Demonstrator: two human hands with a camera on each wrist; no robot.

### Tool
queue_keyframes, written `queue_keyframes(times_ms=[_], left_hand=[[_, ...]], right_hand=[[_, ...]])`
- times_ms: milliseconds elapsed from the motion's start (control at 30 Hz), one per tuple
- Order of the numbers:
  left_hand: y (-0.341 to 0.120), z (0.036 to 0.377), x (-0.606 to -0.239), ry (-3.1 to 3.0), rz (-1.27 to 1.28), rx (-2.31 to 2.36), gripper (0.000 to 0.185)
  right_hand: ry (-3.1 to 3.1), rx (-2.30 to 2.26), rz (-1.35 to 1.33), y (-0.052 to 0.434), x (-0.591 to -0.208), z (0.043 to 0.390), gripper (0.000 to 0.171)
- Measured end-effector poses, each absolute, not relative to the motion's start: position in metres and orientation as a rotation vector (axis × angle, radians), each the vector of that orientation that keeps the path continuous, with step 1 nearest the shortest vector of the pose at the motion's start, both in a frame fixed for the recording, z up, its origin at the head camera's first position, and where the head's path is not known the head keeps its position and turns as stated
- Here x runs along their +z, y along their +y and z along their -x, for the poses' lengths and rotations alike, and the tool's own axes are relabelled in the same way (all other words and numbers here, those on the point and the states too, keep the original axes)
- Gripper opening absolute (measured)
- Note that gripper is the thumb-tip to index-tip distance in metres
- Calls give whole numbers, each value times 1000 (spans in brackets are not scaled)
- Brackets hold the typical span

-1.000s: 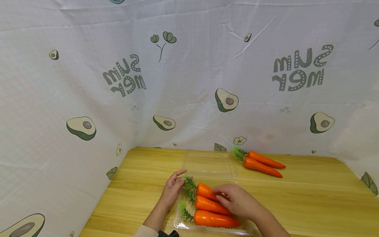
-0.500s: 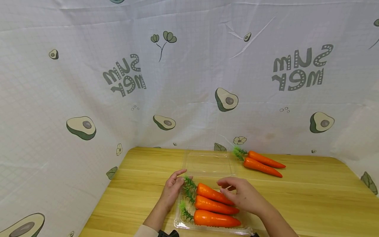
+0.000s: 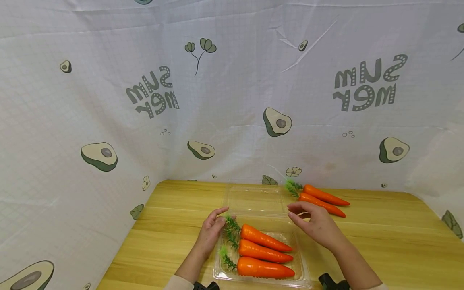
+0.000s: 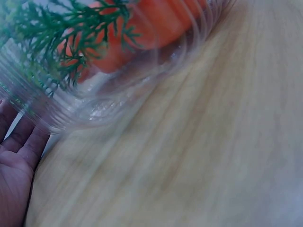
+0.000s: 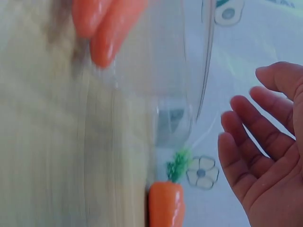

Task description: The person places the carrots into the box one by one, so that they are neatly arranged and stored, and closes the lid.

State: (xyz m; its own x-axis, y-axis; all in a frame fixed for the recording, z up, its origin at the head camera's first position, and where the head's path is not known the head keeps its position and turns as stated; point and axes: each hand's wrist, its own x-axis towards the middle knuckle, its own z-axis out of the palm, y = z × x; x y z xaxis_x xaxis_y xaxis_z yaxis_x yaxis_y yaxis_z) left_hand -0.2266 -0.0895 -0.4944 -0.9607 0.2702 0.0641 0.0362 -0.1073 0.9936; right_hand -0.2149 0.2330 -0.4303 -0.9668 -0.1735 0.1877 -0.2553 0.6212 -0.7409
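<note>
Three carrots point(image 3: 264, 253) lie in an open clear clamshell tray point(image 3: 301, 262) on a wooden desk point(image 3: 380, 245)

The carrots lie side by side, green tops to the left, tips to the right, in the tray's near half at the desk's front edge; its clear lid point(image 3: 255, 199) lies flat behind it; the left hand point(image 3: 212, 231) rests at the tray's left rim beside the leafy tops, fingers point(image 3: 220, 211) relaxed and gripping nothing; the right hand point(image 3: 315, 221) hovers above the tray's far right corner, fingers point(image 5: 241, 146) loosely spread and empty; two more carrots point(image 3: 320, 199) lie together on the desk just beyond the right hand, well apart from the tray; a white cloth point(image 3: 232, 88) printed with avocados hangs behind and to the left
</note>
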Motion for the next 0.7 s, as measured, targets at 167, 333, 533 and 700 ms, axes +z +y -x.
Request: queue_keyframes(times_ms=[167, 333, 533, 700], left_hand=[[-90, 232, -508, 1982, -358, 2221, 41], [-89, 232, -508, 1997, -366, 2224, 42], [-89, 232, -507, 2001, -381, 2232, 42], [-89, 232, -508, 2000, -390, 2240, 41]], right_hand=[[-2726, 1212, -317, 250, -434, 223, 34], [-2765, 1142, -248, 269, -438, 231, 45], [-2804, 1047, -184, 292, -439, 239, 45], [-2834, 955, -128, 306, -442, 248, 46]])
